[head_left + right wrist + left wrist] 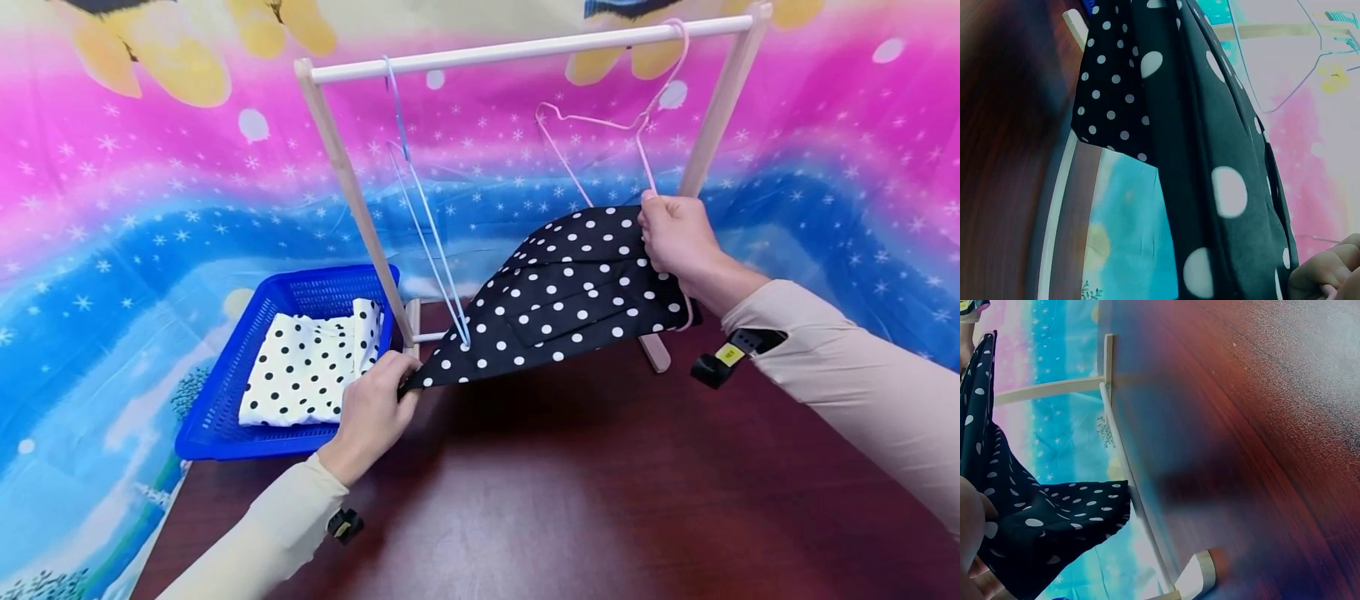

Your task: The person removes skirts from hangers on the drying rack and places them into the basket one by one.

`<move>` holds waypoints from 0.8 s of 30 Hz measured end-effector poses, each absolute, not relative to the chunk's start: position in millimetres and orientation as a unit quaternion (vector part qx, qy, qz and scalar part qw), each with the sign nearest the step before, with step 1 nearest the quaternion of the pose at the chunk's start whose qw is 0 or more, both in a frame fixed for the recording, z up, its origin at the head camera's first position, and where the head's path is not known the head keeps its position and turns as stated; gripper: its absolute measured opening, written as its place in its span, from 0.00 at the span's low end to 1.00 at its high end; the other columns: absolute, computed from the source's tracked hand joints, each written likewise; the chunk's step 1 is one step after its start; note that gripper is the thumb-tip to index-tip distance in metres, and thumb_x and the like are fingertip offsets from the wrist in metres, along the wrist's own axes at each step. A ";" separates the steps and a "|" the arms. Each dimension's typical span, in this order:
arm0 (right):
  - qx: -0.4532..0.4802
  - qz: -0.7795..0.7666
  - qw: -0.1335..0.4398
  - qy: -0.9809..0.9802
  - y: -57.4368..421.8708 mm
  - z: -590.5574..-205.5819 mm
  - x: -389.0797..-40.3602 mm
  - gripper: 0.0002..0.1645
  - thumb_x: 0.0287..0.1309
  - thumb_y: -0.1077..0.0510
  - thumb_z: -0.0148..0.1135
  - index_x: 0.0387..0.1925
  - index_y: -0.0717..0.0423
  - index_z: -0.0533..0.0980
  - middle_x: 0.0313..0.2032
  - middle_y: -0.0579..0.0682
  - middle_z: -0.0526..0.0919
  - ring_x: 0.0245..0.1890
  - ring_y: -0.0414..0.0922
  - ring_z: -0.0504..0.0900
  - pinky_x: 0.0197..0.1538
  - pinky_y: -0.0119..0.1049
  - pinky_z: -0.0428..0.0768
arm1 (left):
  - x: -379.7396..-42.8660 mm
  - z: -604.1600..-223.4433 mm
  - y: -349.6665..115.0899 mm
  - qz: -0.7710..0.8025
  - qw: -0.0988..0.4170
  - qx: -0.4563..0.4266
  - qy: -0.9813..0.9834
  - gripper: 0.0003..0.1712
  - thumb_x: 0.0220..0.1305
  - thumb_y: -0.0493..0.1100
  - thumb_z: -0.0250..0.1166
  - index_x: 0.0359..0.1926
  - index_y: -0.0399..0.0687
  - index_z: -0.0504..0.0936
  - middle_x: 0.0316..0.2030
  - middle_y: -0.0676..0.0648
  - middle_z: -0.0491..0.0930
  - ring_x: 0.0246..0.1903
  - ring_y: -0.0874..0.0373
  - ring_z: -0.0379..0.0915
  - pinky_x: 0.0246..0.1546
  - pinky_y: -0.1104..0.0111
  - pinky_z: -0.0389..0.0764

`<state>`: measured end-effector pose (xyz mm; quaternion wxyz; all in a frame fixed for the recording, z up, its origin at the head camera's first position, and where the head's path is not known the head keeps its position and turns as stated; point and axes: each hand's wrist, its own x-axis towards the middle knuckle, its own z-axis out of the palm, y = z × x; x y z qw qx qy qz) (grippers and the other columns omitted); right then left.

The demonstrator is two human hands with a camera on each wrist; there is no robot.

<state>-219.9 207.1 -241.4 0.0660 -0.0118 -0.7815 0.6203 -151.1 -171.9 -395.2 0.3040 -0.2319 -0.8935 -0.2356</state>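
A black cloth garment with white polka dots [555, 292] stretches between my two hands above the table. My left hand [378, 408] pinches its lower left corner. The right hand [678, 237] grips its upper right edge, right at the side of a pink hanger [585, 121]. That hanger hooks over the rack's top bar, and its lower part is mostly hidden behind the cloth. A light blue hanger [427, 212] hangs at the rack's left end, its lower tip overlapping the garment in the head view. In the left wrist view a flap of the garment [1088, 503] droops down.
The wooden rack [525, 52] stands on the dark red-brown table [540, 500]. Left of it, a blue basket [217, 433] holds a folded white cloth with black dots [300, 367]. A colourful printed backdrop [90, 250] hangs behind.
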 end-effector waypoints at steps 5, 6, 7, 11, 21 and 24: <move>-0.007 0.623 0.060 -0.780 208.1 -240.7 -220.1 0.32 0.77 0.40 0.38 0.18 0.50 0.66 0.08 0.37 0.59 0.07 0.33 0.56 0.12 0.29 0.55 | -151.3 -391.7 -176.2 -0.252 0.305 -0.223 -0.891 0.10 0.55 0.34 0.69 0.38 0.51 0.83 0.34 0.50 0.83 0.28 0.54 0.81 0.21 0.58 0.77; -0.007 0.626 0.059 -0.778 207.9 -240.7 -220.0 0.32 0.77 0.40 0.39 0.18 0.50 0.66 0.08 0.37 0.59 0.07 0.33 0.56 0.12 0.29 0.55 | -151.4 -390.8 -177.1 -0.253 0.307 -0.222 -0.890 0.10 0.55 0.35 0.69 0.38 0.51 0.83 0.34 0.50 0.83 0.28 0.54 0.81 0.21 0.58 0.77; -0.007 0.628 0.058 -0.776 207.7 -240.7 -219.9 0.32 0.78 0.40 0.39 0.18 0.50 0.65 0.08 0.37 0.59 0.07 0.34 0.56 0.12 0.29 0.54 | -151.6 -389.7 -178.0 -0.253 0.310 -0.222 -0.889 0.10 0.56 0.35 0.69 0.39 0.51 0.83 0.34 0.50 0.84 0.28 0.54 0.82 0.21 0.58 0.78; -0.007 0.637 0.056 -0.769 206.7 -241.1 -219.8 0.32 0.78 0.42 0.39 0.17 0.50 0.65 0.08 0.37 0.59 0.07 0.34 0.55 0.12 0.29 0.53 | -152.4 -384.5 -182.1 -0.253 0.323 -0.219 -0.885 0.10 0.58 0.34 0.68 0.40 0.50 0.84 0.35 0.49 0.85 0.29 0.54 0.83 0.22 0.57 0.78; -0.009 0.642 0.052 -0.765 206.2 -240.8 -222.6 0.32 0.78 0.42 0.40 0.18 0.51 0.66 0.08 0.38 0.59 0.07 0.33 0.55 0.12 0.28 0.53 | -152.8 -374.5 -192.0 -0.249 0.340 -0.217 -0.881 0.08 0.58 0.33 0.67 0.39 0.48 0.84 0.35 0.47 0.86 0.30 0.53 0.83 0.23 0.58 0.79; -0.008 0.645 0.049 -0.762 206.0 -240.3 -223.0 0.31 0.78 0.42 0.40 0.18 0.52 0.66 0.09 0.38 0.59 0.08 0.33 0.55 0.13 0.28 0.53 | -151.7 -373.3 -194.4 -0.254 0.342 -0.215 -0.879 0.09 0.58 0.33 0.67 0.39 0.48 0.84 0.35 0.47 0.86 0.31 0.53 0.83 0.24 0.58 0.80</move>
